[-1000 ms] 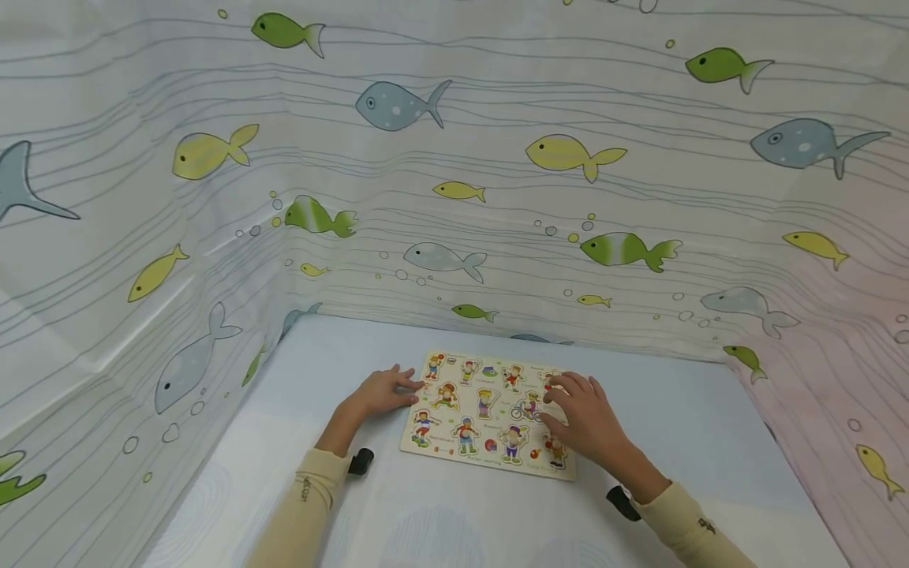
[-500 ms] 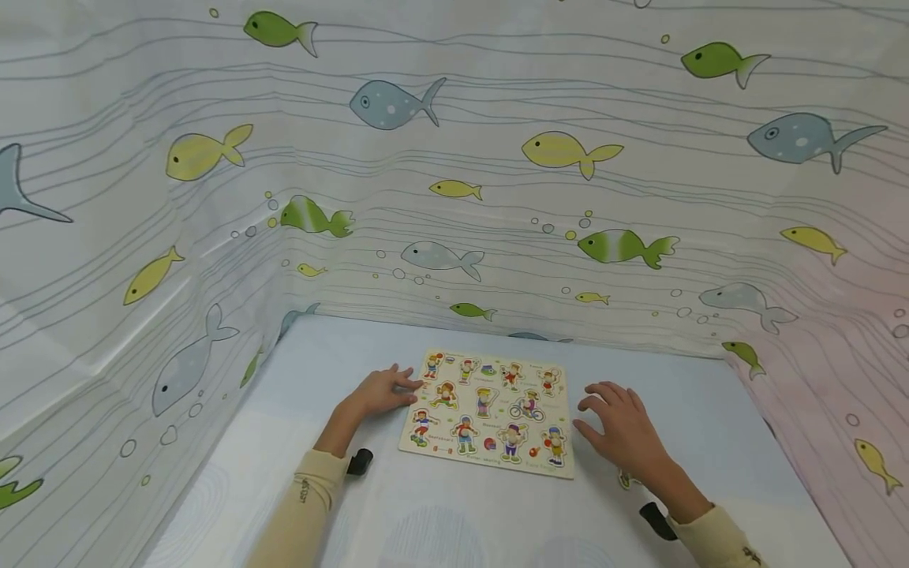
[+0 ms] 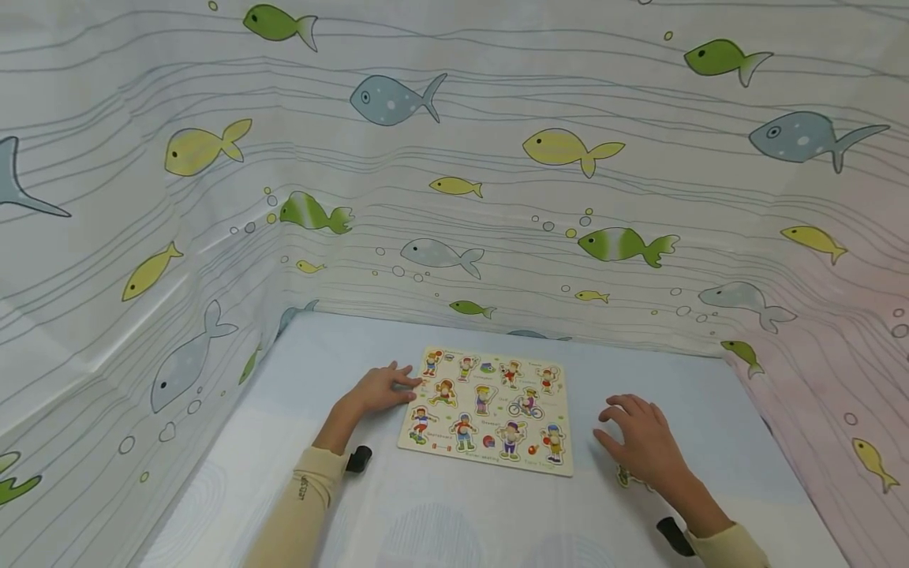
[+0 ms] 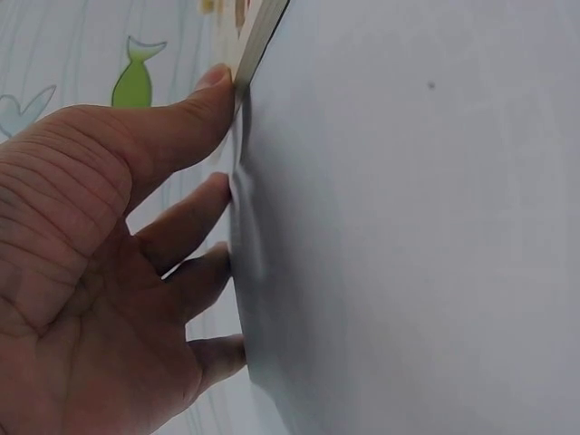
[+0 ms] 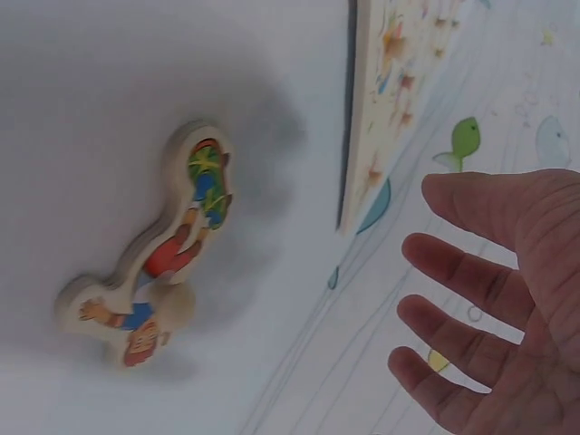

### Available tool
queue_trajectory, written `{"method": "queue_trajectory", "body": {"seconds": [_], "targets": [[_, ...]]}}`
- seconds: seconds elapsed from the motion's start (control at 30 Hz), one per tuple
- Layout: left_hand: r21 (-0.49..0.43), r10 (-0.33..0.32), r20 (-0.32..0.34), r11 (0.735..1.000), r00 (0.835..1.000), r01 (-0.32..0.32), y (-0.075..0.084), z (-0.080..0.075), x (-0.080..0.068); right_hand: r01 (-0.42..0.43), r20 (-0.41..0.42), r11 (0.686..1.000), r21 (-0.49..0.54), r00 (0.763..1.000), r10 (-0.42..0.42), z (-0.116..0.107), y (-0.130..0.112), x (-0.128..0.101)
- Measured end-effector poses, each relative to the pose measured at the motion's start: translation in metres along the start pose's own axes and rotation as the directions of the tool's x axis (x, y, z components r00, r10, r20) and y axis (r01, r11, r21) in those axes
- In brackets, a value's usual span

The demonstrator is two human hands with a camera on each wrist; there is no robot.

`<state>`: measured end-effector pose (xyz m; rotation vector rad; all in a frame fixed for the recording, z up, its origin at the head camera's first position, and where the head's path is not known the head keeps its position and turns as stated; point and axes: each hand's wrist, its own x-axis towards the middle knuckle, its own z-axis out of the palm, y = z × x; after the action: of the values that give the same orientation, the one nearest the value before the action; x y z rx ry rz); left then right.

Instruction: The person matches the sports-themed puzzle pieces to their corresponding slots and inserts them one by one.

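Observation:
A pale wooden puzzle board (image 3: pixel 461 404) with sports-figure pieces lies on the table. My left hand (image 3: pixel 383 390) is at its left edge. In the left wrist view that hand's thumb touches the edge of the board (image 4: pixel 258 36), while the other fingers are spread and slightly bent against the table. To the right of the board hovers my right hand (image 3: pixel 642 438), fingers loosely bent and holding nothing. Partly hidden beneath it lies a loose puzzle piece (image 3: pixel 625 476). In the right wrist view this skateboarder-shaped puzzle piece (image 5: pixel 172 249) shows a round wooden knob, apart from the fingers.
The table (image 3: pixel 341 339) has a pale blue-white cover. Fish-printed sheeting (image 3: pixel 497 237) encloses its back and sides. A black wrist device (image 3: pixel 358 459) sits by the left cuff, and another black device (image 3: pixel 675 536) by the right one.
My right hand has moved off the right side of the board, rightward and towards me, to above the loose puzzle piece, which has come into view. The left hand stays at the board's edge.

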<state>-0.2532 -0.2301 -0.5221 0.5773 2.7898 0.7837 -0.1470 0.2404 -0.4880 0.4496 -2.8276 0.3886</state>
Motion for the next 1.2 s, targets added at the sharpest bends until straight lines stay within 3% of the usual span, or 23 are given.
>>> {"method": "queue_trajectory", "body": {"seconds": [0.27,0.67,0.9,1.2], "targets": [[0.007,-0.007,0.003,1.000,1.000,0.007,0.001,0.000,0.000,-0.036,0.000,0.999,-0.007,0.999,0.036,0.000,0.012,-0.014],[-0.016,-0.012,0.006,1.000,1.000,0.012,0.006,-0.003,-0.003,-0.150,0.084,0.989,-0.009,0.985,0.151,0.002,0.024,-0.038],[-0.003,-0.044,0.000,0.999,0.999,0.044,0.001,0.001,0.000,-0.183,0.130,0.983,-0.031,0.974,0.186,0.005,0.032,-0.047],[0.000,-0.032,-0.006,0.999,0.999,0.032,0.002,0.000,0.000,-0.204,0.134,0.978,-0.048,0.969,0.208,0.005,0.039,-0.054]]}}
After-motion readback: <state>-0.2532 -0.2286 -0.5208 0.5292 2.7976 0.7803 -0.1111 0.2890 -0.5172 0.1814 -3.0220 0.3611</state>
